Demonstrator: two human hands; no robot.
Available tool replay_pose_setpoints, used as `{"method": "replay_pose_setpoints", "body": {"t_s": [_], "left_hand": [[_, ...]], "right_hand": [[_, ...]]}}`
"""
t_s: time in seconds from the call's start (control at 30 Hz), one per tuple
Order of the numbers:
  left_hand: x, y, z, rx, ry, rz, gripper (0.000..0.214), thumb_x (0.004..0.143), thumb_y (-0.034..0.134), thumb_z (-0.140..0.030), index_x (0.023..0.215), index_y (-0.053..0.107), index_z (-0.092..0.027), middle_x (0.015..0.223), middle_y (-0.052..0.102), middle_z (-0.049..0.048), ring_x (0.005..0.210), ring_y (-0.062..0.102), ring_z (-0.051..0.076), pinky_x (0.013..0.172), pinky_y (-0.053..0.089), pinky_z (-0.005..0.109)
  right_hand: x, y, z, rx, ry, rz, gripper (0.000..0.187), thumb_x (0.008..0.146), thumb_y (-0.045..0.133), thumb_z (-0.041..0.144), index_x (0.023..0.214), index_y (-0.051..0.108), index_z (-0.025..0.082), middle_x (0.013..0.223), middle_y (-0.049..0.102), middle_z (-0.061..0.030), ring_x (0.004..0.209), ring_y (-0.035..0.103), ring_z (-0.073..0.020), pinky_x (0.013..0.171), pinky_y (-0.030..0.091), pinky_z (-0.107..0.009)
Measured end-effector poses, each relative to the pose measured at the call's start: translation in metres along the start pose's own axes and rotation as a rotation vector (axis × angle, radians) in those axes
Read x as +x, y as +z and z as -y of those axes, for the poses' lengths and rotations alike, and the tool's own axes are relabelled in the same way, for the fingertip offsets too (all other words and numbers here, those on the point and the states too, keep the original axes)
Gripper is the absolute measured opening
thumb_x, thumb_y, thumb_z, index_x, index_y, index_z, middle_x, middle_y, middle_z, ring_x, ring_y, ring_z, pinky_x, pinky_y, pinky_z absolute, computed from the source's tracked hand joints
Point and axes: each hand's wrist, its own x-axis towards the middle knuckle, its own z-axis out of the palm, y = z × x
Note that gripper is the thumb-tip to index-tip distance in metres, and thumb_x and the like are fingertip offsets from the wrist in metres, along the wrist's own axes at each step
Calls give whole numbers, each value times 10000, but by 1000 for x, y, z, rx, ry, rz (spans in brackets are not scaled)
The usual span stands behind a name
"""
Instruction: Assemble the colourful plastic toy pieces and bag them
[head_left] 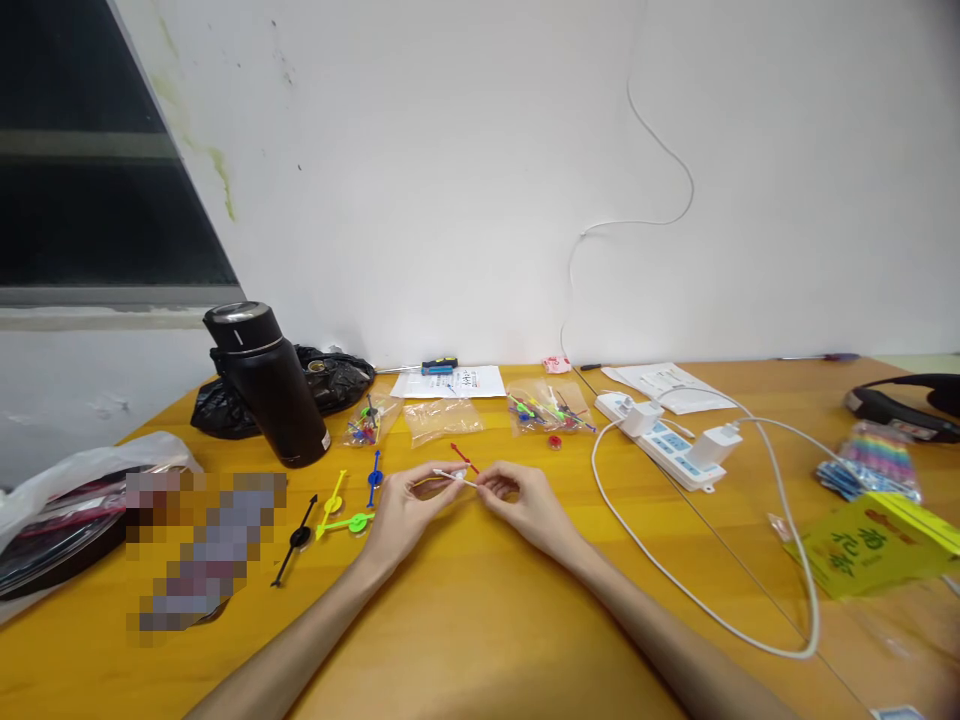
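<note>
My left hand (405, 510) and my right hand (521, 505) meet over the middle of the wooden table (465, 620). Both pinch the ends of a thin white stick (456, 479), fingers closed on it. A red arrow-shaped plastic pointer (463, 457) lies just behind the stick. To the left of my left hand lie more pointers: a yellow one (334, 497), a blue one (374, 477), a green one (346, 523) and a black one (297, 540).
A black flask (268, 385) and a black bag (330, 380) stand at the back left. Small clear bags of coloured parts (547, 408) and papers (450, 381) lie behind. A white power strip (664, 440) with cable sits right, beside a yellow packet (862, 545).
</note>
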Motion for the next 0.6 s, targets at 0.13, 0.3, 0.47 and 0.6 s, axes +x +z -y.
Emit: {"method": "replay_pose_setpoints", "body": {"t_s": [0.13,0.3,0.47,0.6], "left_hand": [[-2,-2,-4,133,73,12,304,857,714,-385,1090,768,-197,1109,774,69,1016,737,238,978,562,353],[-2,-3,-6,198,127,21,254,879,688,-368,1057,776,-210,1090,777,52,1012,735,223,974,558,334],[-1,0,-2,99,108,24,281,877,689,-379,1070,756,-186,1174,750,77,1057,716,224,998,544,337],[1,5,4,-66,49,68,409,864,705,-390,1215,675,-182,1182,741,99,1043,717,219,949,563,336]], "right_hand": [[-1,1,-3,-18,-52,27,135,897,593,233,931,708,170,827,715,-43,728,634,-157,701,504,-261],[0,1,-8,-46,-75,47,125,902,593,224,942,699,173,830,708,-37,729,624,-155,691,493,-257],[0,0,-2,-23,-87,112,143,925,585,253,965,699,177,859,712,-33,743,619,-153,695,482,-256],[-5,4,7,16,-109,240,143,939,588,290,949,688,188,853,708,-21,751,628,-150,719,485,-254]]}}
